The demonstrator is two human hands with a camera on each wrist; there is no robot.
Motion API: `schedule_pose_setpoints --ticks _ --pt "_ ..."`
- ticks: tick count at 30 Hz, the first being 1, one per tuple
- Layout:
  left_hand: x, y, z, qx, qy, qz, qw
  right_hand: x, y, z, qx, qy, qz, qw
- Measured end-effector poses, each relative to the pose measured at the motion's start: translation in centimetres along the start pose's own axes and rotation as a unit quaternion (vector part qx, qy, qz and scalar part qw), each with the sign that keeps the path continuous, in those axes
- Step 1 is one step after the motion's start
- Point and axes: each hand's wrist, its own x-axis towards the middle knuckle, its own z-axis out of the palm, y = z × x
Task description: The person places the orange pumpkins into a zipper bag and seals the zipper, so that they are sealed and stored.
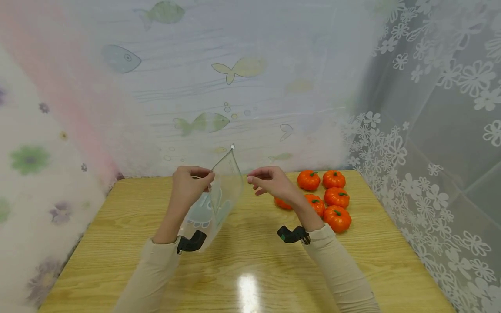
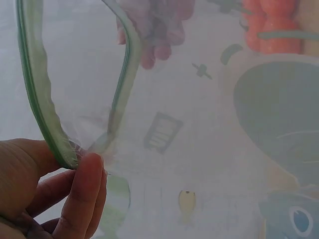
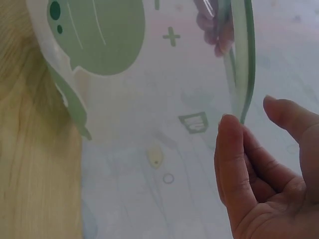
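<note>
A clear zip bag [image 1: 228,180] with a green-edged mouth and a pale cartoon print hangs above the table, its mouth spread apart. My left hand [image 1: 188,184] pinches one end of the mouth between thumb and fingers. On the other side, my right hand [image 1: 272,180] has its thumb apart from its fingers. In the right wrist view, the fingertips [image 3: 230,130] are right at the green zip edge [image 3: 244,74]. A small white slider [image 1: 232,147] sits at the bag's top corner.
Several glossy orange toy pumpkins [image 1: 337,218] with green stems stand on the right of the wooden table [image 1: 250,252], some partly behind my right arm. A fish-print curtain [image 1: 250,95] hangs behind the table, and a flower-print curtain [image 1: 442,195] lines the right side.
</note>
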Motion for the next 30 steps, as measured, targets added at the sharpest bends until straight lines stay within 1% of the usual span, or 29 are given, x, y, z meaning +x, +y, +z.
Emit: schedule_pose_setpoints --ticks 5,8,13,17,21,27,30 --pt "-0.1 -0.1 0.2 0.013 0.003 0.008 0.9999 -0.2 0.4 0.0 -0.003 0.012 -0.014 1.000" --pt "-0.1 -0.1 0.2 0.013 0.002 0.011 0.9999 -0.5 0.8 -0.2 -0.003 0.029 -0.027 0.999" --pt "-0.1 -0.1 0.2 0.011 0.000 0.017 0.9998 -0.7 2.1 -0.3 0.012 0.070 -0.055 0.996" --pt "-0.2 -0.1 0.1 0.006 -0.001 0.014 0.9999 -0.9 3.7 -0.2 0.024 0.109 -0.068 0.991" --pt "-0.3 -0.3 0.0 -0.001 -0.006 0.015 0.9999 -1.3 5.5 0.1 0.044 0.139 -0.062 0.987" --pt "-0.2 -0.6 -0.1 -0.022 -0.013 0.010 0.9996 -2.3 8.0 0.3 0.058 0.156 -0.035 0.985" --pt "-0.2 -0.8 0.0 -0.035 -0.011 0.010 0.9993 -2.7 9.0 0.2 0.064 0.166 -0.019 0.984"
